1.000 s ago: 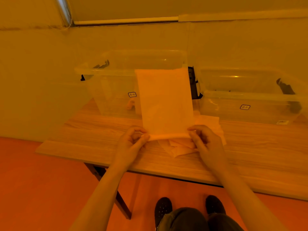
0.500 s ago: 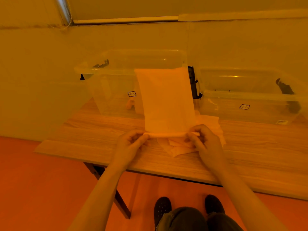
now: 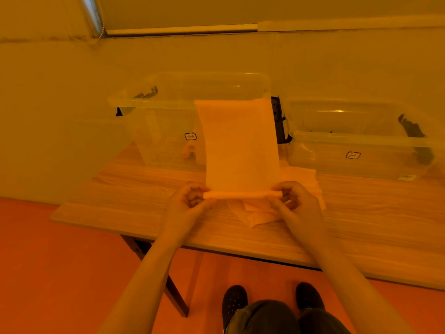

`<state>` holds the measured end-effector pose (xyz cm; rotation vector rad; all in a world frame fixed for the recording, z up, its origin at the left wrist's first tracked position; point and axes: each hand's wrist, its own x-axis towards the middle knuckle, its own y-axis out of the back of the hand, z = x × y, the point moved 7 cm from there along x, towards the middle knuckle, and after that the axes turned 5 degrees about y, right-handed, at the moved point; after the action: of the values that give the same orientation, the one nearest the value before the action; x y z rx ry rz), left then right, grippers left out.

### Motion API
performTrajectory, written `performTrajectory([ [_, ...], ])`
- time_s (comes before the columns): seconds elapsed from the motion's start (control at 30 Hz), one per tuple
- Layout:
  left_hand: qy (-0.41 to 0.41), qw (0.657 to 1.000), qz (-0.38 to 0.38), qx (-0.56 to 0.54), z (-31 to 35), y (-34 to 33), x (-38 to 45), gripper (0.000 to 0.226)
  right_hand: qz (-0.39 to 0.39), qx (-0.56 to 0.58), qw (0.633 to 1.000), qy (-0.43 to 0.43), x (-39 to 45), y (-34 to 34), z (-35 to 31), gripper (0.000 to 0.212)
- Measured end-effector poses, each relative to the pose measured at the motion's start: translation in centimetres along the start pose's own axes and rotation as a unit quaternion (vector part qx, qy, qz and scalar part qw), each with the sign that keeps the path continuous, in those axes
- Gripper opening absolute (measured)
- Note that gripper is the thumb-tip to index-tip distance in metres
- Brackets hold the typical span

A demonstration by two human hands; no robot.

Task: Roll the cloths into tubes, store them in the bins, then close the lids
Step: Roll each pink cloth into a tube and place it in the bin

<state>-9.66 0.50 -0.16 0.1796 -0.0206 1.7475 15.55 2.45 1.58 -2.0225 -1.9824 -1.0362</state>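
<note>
Cloth (image 3: 238, 145), likely thin, light and limp, stands above the table (image 3: 144, 189) before the bins (image 3: 166, 104), its rolled lower edge pinched by the left hand (image 3: 187, 201) and right hand (image 3: 296, 201), probably best held at both ends.

Dim, heavy orange-yellow cast; soft focus throughout; wide-angle bending at edges; faint glare on bins (image 3: 337, 111).
</note>
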Motion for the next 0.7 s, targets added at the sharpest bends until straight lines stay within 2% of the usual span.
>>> performTrajectory([
  [0.07, 0.010, 1.000, 0.005, -0.007, -0.3, 0.0, 0.1, 0.022, -0.007, 0.001, 1.000, -0.002, -0.1, -0.1, -0.1, 0.036],
  [0.2, 0.019, 0.999, 0.018, -0.020, -0.6, 0.1, 0.3, 0.009, -0.003, -0.014, 1.000, 0.012, -0.2, 0.1, -0.1, 0.039],
  [0.33, -0.001, 1.000, -0.003, 0.015, -0.2, -0.2, 0.2, 0.013, 0.006, -0.035, 0.999, 0.024, -0.1, 0.2, 0.0, 0.037],
  [0.43, -0.005, 1.000, 0.001, 0.014, 0.0, -0.2, 0.2, 0.010, 0.018, -0.073, 0.994, 0.074, -0.1, 0.3, -0.5, 0.029],
  [0.53, -0.013, 1.000, 0.014, 0.012, 0.0, 0.1, 0.2, 0.014, 0.013, -0.111, 0.986, 0.127, -0.5, 0.0, -1.0, 0.035],
  [0.7, -0.032, 0.999, 0.012, 0.024, 0.3, 0.3, 0.0, 0.017, 0.010, -0.134, 0.975, 0.177, -0.9, -0.3, -1.8, 0.030],
])
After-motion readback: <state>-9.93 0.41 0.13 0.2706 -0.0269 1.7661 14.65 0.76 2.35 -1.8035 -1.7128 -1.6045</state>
